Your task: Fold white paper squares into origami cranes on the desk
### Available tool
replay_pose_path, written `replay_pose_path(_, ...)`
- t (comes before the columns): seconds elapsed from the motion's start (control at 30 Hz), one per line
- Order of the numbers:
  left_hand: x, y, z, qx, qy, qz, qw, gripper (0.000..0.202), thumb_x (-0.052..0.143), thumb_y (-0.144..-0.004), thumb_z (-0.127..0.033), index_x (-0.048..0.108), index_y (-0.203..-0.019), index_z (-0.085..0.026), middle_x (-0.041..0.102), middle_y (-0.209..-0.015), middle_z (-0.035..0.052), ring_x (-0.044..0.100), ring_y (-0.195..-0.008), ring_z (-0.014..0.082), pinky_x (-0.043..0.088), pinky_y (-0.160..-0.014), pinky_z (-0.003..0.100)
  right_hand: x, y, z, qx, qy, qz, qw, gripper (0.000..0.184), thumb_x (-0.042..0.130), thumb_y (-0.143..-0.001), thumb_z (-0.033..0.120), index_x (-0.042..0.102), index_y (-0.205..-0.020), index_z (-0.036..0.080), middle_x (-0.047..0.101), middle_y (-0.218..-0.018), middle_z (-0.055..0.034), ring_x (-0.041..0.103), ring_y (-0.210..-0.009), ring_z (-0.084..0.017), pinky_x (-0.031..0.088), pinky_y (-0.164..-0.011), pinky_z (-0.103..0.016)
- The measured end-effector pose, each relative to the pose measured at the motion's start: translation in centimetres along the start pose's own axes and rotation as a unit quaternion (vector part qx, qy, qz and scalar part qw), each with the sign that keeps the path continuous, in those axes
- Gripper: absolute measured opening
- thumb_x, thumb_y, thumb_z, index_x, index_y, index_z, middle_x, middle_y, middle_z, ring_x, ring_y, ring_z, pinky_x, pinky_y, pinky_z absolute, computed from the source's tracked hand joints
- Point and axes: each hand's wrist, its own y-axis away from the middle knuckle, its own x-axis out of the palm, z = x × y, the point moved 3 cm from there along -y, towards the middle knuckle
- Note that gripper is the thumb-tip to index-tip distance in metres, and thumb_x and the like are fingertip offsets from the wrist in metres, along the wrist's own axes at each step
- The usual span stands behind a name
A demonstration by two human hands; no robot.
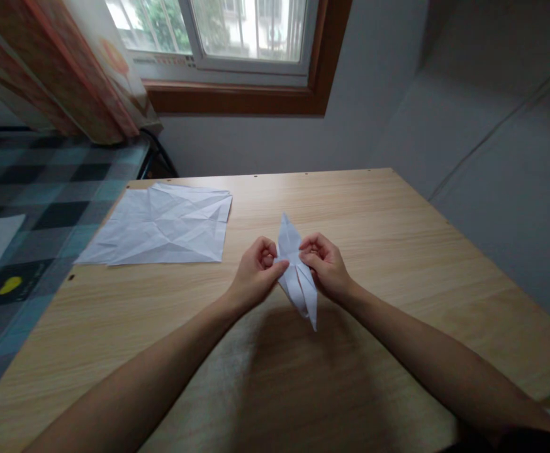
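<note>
A folded white paper piece (296, 277), long and pointed at both ends, is held just above the wooden table (398, 251) near its middle. My left hand (256, 274) pinches its left side at the waist with thumb and fingers. My right hand (325, 264) pinches the right side at the same height. One tip points away from me, the other points down toward me.
A creased, unfolded white paper sheet (162, 223) lies flat at the table's far left. A bed with a checked blue cover (43, 207) stands left of the table. A window (218, 38) and a curtain (81, 69) are behind. A grey wall runs along the right.
</note>
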Motion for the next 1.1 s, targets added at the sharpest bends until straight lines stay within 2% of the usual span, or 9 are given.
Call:
replay_pose_path(0.13, -0.2, -0.3, -0.3, -0.008, 0.029, 0.017, 0.999, 0.033, 0.081, -0.066, -0.026, 0.053, -0.081, -0.019, 0.047, -0.057, -0.0098, 0.041, -0.048, 0.0050, 0.031, -0.049, 0.019, -0.2, -0.2, 0.1, 0.017, -0.032, 0.121, 0.992, 0.044, 0.078, -0.071, 0.030, 0.056, -0.109, 0.026, 0.058, -0.080, 0.0045, 0.053, -0.065, -0.011, 0.042, -0.059, -0.024)
replay_pose_path(0.23, -0.5, -0.4, 0.0, -0.007, 0.030, 0.014, 0.999, 0.026, 0.081, -0.066, -0.026, 0.062, -0.081, -0.017, 0.054, -0.061, -0.0059, 0.046, -0.052, 0.0065, 0.034, -0.050, 0.020, -0.6, -0.3, 0.1, 0.042, -0.007, 0.170, 0.984, 0.042, 0.080, -0.072, 0.035, 0.057, -0.105, 0.024, 0.058, -0.077, 0.0043, 0.052, -0.061, -0.010, 0.040, -0.056, -0.023)
replay_pose_path(0.37, -0.8, -0.4, 0.5, -0.010, 0.001, 0.014, 1.000, 0.027, 0.075, -0.071, -0.026, 0.073, -0.096, -0.017, 0.068, -0.077, 0.0015, 0.054, -0.061, 0.0103, 0.039, -0.053, 0.022, -1.1, -0.5, 0.2, 0.038, 0.034, 0.142, 0.989, 0.030, 0.079, -0.074, 0.040, 0.058, -0.084, 0.020, 0.052, -0.067, 0.0061, 0.044, -0.055, -0.008, 0.033, -0.051, -0.022)
replay_pose_path(0.47, -0.9, -0.4, 0.7, -0.015, -0.020, 0.011, 1.000, 0.030, 0.073, -0.074, -0.026, 0.075, -0.102, -0.017, 0.070, -0.083, 0.0038, 0.054, -0.062, 0.0104, 0.038, -0.052, 0.022, -1.3, -0.6, 0.1, 0.029, 0.037, 0.131, 0.990, 0.034, 0.079, -0.074, 0.042, 0.054, -0.072, 0.019, 0.050, -0.065, 0.0052, 0.043, -0.057, -0.009, 0.033, -0.053, -0.023)
replay_pose_path(0.57, -1.0, -0.5, 0.8, -0.029, 0.006, 0.007, 1.000, 0.034, 0.074, -0.072, -0.026, 0.075, -0.105, -0.018, 0.071, -0.083, 0.0033, 0.054, -0.062, 0.0106, 0.038, -0.054, 0.022, -1.3, -0.7, 0.1, 0.012, 0.053, 0.131, 0.990, 0.040, 0.079, -0.073, 0.042, 0.049, -0.061, 0.019, 0.047, -0.061, 0.0049, 0.041, -0.058, -0.010, 0.032, -0.055, -0.024)
replay_pose_path(0.77, -0.8, -0.6, 0.6, -0.037, 0.033, 0.035, 0.998, 0.038, 0.074, -0.073, -0.030, 0.070, -0.109, -0.019, 0.064, -0.075, -0.0009, 0.048, -0.058, 0.0097, 0.034, -0.055, 0.024, -0.6, -0.5, -0.3, 0.056, -0.047, 0.118, 0.990, 0.042, 0.086, -0.062, 0.032, 0.050, -0.083, 0.023, 0.059, -0.075, 0.0043, 0.053, -0.061, -0.011, 0.041, -0.058, -0.024)
replay_pose_path(0.9, -0.3, -0.3, -0.1, 0.006, -0.083, 0.037, 0.996, 0.023, 0.067, -0.080, -0.036, 0.066, -0.093, -0.018, 0.050, -0.065, -0.0048, 0.040, -0.057, 0.0100, 0.029, -0.055, 0.024, -0.1, -0.2, -0.3, 0.057, -0.053, 0.128, 0.989, 0.039, 0.081, -0.064, 0.024, 0.049, -0.086, 0.023, 0.059, -0.073, 0.0055, 0.052, -0.058, -0.010, 0.039, -0.056, -0.022)
replay_pose_path(0.97, -0.2, -0.2, -0.3, 0.020, -0.129, 0.043, 0.990, 0.023, 0.063, -0.082, -0.040, 0.060, -0.084, -0.018, 0.047, -0.065, -0.0050, 0.040, -0.060, 0.0107, 0.030, -0.057, 0.025, 0.0, -0.1, -0.2, 0.055, -0.038, 0.132, 0.989, 0.037, 0.079, -0.065, 0.022, 0.050, -0.088, 0.022, 0.058, -0.072, 0.0061, 0.050, -0.057, -0.009, 0.037, -0.055, -0.021)
replay_pose_path(1.1, -0.3, -0.3, -0.3, 0.016, -0.122, 0.025, 0.992, 0.032, 0.061, -0.083, -0.046, 0.047, -0.073, -0.019, 0.040, -0.063, -0.0064, 0.037, -0.059, 0.0099, 0.029, -0.056, 0.024, 0.0, -0.1, 0.0, 0.043, -0.010, 0.123, 0.991, 0.033, 0.075, -0.064, 0.019, 0.051, -0.087, 0.022, 0.056, -0.070, 0.0064, 0.047, -0.057, -0.009, 0.034, -0.053, -0.021)
